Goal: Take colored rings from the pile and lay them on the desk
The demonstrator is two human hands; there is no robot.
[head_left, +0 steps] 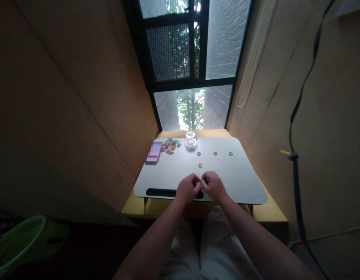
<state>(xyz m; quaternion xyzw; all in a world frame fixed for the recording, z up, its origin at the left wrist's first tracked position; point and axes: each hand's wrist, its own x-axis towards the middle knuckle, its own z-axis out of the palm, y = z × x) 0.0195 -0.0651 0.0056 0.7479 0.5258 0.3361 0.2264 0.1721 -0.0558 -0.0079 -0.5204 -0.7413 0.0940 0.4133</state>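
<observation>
My left hand (pixel 189 187) and my right hand (pixel 212 185) meet over the front edge of a white lap table (pixel 241 175). Fingers of both are pinched together at the same spot; what lies between them is too small to make out. Just beyond the hands is a yellow ring (pixel 200 165). Farther back, a purple ring (pixel 199 154), a red ring (pixel 215 153) and a green ring (pixel 230 154) form a spaced row. A pile of many-coloured rings (pixel 170 145) lies at the back left.
A clear round container (pixel 191 144) stands at the back beside a round lid-like piece (pixel 190 134). On the left edge lies a blurred phone-like slab (pixel 154 152). A black slot (pixel 161 192) runs along the table's front. A green basket (pixel 28 245) is on the floor at left.
</observation>
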